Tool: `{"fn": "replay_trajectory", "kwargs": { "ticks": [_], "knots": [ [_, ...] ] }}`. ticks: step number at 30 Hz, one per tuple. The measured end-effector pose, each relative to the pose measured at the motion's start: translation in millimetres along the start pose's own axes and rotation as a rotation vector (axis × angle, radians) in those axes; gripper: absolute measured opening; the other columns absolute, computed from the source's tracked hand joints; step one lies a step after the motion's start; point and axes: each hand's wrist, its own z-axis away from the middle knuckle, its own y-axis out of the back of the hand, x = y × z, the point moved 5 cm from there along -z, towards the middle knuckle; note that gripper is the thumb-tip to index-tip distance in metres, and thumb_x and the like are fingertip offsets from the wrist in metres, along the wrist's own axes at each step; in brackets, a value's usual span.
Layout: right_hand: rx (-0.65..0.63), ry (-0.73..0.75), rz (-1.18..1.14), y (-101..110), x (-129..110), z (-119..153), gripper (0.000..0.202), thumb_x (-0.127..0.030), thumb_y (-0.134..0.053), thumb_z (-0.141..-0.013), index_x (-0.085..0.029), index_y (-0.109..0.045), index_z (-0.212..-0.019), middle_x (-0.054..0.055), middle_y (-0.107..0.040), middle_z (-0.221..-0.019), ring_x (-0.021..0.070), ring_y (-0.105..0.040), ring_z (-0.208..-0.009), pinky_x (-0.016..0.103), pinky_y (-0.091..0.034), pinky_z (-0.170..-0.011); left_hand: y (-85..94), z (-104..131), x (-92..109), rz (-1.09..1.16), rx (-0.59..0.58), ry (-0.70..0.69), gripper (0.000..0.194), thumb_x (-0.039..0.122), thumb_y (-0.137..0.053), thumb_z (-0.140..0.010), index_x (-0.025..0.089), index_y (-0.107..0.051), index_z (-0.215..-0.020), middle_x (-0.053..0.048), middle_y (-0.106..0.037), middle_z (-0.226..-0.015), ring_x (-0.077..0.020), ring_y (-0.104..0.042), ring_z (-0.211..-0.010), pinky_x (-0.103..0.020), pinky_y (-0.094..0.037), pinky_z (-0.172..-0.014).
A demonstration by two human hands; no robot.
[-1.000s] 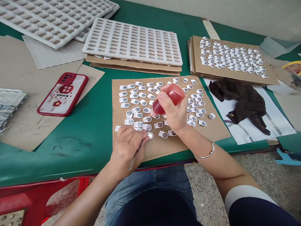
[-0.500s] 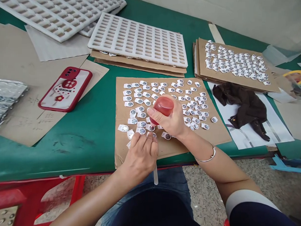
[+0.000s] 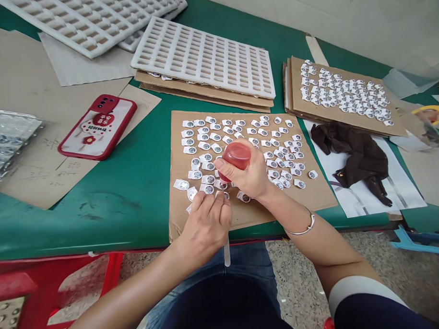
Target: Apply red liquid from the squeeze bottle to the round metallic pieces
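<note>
My right hand (image 3: pixel 254 173) is wrapped round a red squeeze bottle (image 3: pixel 236 160), tipped nose-down over small round metallic pieces (image 3: pixel 207 189) on white paper tabs. These lie in loose rows on a brown cardboard sheet (image 3: pixel 307 195). Close beside it, my left hand (image 3: pixel 209 220) is closed on a slim tool with a pale, rounded end (image 3: pixel 227 255), which pokes out below the fist. The tool's front end is mostly hidden by the fingers, near the piece under the bottle. Whether the bottle's tip touches that piece, I cannot tell.
Behind the sheet, a white slotted tray (image 3: pixel 205 59) rests on stacked cardboard. More pieces cover another cardboard stack (image 3: pixel 346 93) at right, near a dark cloth item (image 3: pixel 366 154) on white paper. A red-cased phone (image 3: pixel 97 128) lies left on the green table (image 3: pixel 141 196).
Both hands keep nearly the same place over the pieces, bottle and slim tool still held. The whole view has shifted slightly; no piece has visibly moved on the sheet.
</note>
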Motion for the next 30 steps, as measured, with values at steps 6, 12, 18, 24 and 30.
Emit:
{"fn": "replay_trajectory", "kwargs": {
  "ticks": [6,12,18,24,30],
  "knots": [
    [0.011,0.002,-0.007,0.7,0.6,-0.2,0.027,-0.04,-0.068,-0.069,-0.023,-0.052,-0.082,-0.001,-0.062,-0.076,0.0143,-0.06,-0.067,0.034,-0.053,-0.071,-0.2,0.8,-0.9,-0.002,-0.005,0.004,0.015,0.004,-0.045,-0.079,0.007,-0.056,-0.089,-0.018,-0.065,-0.094,-0.0242,-0.054,-0.077,-0.042,-0.041,-0.073],
    [0.005,0.009,-0.011,0.9,1.9,-1.2,0.026,-0.042,-0.067,-0.07,-0.024,-0.052,-0.081,0.001,-0.062,-0.077,0.0162,-0.061,-0.07,0.035,-0.053,-0.067,1.4,-0.3,-0.9,0.001,-0.008,0.009,0.015,0.003,-0.044,-0.079,0.008,-0.056,-0.087,-0.018,-0.065,-0.093,-0.023,-0.054,-0.073,-0.042,-0.041,-0.072],
    [0.011,-0.006,-0.021,1.7,4.6,-1.7,0.028,-0.045,-0.067,-0.069,-0.023,-0.053,-0.08,0.002,-0.062,-0.079,0.0178,-0.061,-0.073,0.035,-0.054,-0.064,-0.1,1.5,-1.1,0.006,-0.006,0.005,0.016,0.003,-0.044,-0.078,0.008,-0.056,-0.088,-0.019,-0.064,-0.096,-0.0239,-0.054,-0.076,-0.043,-0.041,-0.075],
    [0.004,0.001,-0.041,1.4,5.2,-1.9,0.028,-0.045,-0.067,-0.07,-0.023,-0.052,-0.08,0.002,-0.06,-0.077,0.0171,-0.059,-0.071,0.035,-0.054,-0.065,0.0,2.3,-1.6,-0.027,-0.004,-0.002,0.015,0.004,-0.045,-0.078,0.009,-0.055,-0.088,-0.018,-0.064,-0.096,-0.0234,-0.053,-0.076,-0.042,-0.041,-0.075],
    [0.006,0.001,-0.039,1.4,5.1,-2.1,0.029,-0.046,-0.067,-0.069,-0.023,-0.052,-0.079,0.002,-0.06,-0.076,0.0172,-0.06,-0.07,0.034,-0.054,-0.062,0.7,0.8,-1.8,-0.002,-0.009,0.002,0.015,0.004,-0.045,-0.078,0.007,-0.056,-0.087,-0.019,-0.064,-0.095,-0.0241,-0.054,-0.076,-0.042,-0.041,-0.073]
  ]
}}
